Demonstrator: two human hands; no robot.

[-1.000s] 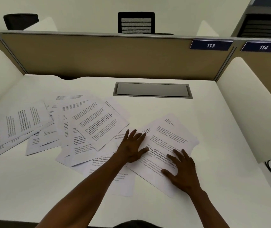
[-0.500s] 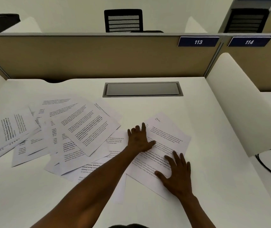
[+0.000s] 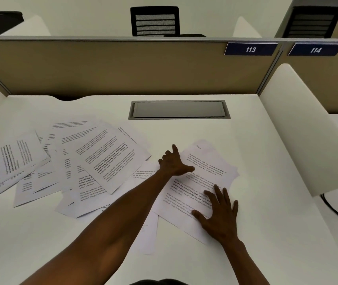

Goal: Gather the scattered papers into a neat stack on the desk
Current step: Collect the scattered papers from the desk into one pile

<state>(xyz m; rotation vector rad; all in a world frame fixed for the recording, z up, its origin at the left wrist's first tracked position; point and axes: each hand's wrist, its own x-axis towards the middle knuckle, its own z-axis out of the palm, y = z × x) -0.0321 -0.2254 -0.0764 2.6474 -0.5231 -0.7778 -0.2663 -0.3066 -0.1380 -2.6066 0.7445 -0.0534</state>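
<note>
White desk [image 3: 256, 233] surface is seen under both hands, bounded behind by a tan partition [image 3: 122, 66] carrying number plates 113 [image 3: 250, 49] and 114 [image 3: 316, 50]. The right hand [image 3: 219, 214] is laid flat, fingers spread and straight, on the near corner of a small pile of papers [image 3: 203, 171]; nothing is gripped by it. The left hand [image 3: 174, 162] is stretched forward from a long extended forearm and rests at the far left edge of the same pile, thumb pressed onto the top sheet, index finger pointing away, the other fingers partly curled; whether the sheet edge is pinched cannot be told. More printed sheets [image 3: 102, 157] are fanned out, overlapping, to the left of the left hand, some passing under its forearm. A closed metal cable hatch [image 3: 179, 109] is set into the desk beyond both hands.
</note>
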